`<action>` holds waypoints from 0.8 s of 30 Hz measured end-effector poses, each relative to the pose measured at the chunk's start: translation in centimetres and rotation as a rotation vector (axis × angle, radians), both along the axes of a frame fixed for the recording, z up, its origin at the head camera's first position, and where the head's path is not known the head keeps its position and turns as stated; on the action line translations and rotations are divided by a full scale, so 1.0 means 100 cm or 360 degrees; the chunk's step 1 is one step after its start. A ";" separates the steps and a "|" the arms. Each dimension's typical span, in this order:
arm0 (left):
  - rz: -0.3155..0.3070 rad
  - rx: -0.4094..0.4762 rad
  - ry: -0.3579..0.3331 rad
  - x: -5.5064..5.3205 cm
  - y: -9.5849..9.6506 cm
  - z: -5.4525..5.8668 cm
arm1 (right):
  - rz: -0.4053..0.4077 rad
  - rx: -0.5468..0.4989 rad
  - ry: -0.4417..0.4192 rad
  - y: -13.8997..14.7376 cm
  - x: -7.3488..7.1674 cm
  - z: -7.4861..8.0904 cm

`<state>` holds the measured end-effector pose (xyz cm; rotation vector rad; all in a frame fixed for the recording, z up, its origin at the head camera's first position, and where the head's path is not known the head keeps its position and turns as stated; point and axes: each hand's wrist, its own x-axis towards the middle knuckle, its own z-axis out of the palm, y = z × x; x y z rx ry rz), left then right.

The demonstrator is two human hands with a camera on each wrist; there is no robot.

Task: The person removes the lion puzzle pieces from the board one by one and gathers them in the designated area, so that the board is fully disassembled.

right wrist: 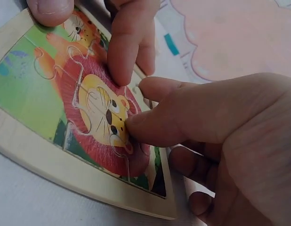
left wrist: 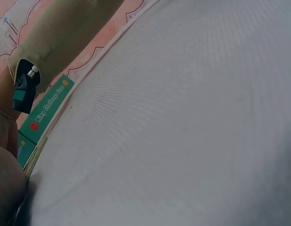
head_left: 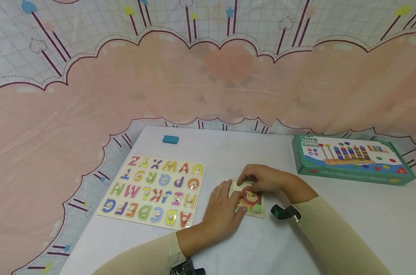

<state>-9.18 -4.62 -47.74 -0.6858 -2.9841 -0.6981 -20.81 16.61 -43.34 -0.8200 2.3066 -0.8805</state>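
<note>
Across a gap from letter board's (head_left: 151, 187) edge, fingers (right wrist: 157, 123) on lion puzzle (head_left: 252, 200)

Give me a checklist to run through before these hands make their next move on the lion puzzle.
1. Lion puzzle lying on the table: ok.
2. Left hand touching the puzzle: ok.
3. Right thumb on the lion's face: ok.
4. Whole picture uncovered for checking: not ok, fingers hide part of it.
5. Every piece pressed fully flush: cannot tell.
6. Alphabet board apart from the puzzle: ok, a strip of table shows between them.
</note>
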 end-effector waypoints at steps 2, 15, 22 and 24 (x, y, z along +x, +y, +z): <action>0.0002 -0.0003 0.0001 0.000 0.001 0.000 | 0.0009 0.0000 -0.0007 0.001 0.000 0.002; 0.0018 0.0021 -0.0006 0.004 0.000 -0.002 | 0.0009 0.0039 -0.0066 -0.001 0.002 0.000; 0.0008 0.0050 -0.0005 0.001 0.001 -0.003 | 0.0006 0.0027 -0.0026 -0.002 0.002 0.004; 0.0008 0.0051 -0.0007 0.000 0.001 -0.004 | 0.0006 0.0024 -0.0021 -0.002 0.002 0.005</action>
